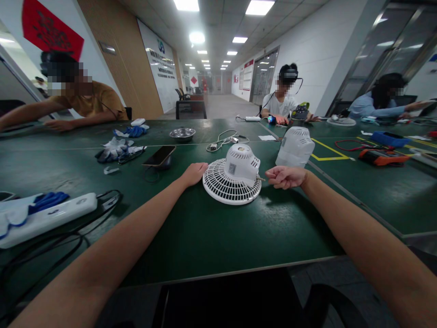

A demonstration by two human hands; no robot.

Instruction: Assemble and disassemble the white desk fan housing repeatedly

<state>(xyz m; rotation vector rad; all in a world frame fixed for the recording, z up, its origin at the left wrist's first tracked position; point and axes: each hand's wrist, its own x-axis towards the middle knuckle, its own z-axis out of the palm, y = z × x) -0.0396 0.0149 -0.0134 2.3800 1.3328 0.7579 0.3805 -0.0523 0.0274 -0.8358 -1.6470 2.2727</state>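
Left hand [195,174] touches fan [239,171], right hand [286,177] curls beside it; whether either grips is unclear

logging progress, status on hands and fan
Left hand at fan; right hand curled nearby, grip unclear. Fan lies grille down on table. White vented shell beyond right hand.

Long office. Pale tiled ceiling [225,27], rows of lit light panels [259,7]. Left side: wood-slat wall [114,41], white logo board [159,68], tilted red poster [51,29]. Right side: white wall [307,50], red-edged notice board [246,76] well back, glass doors [265,77] closer, metal-framed glass panes [392,36] nearest. Grey floor [221,102] running back between walls. Black chair [191,103] by far edge of green table [218,246]; reddish-brown desk [198,97] beyond.
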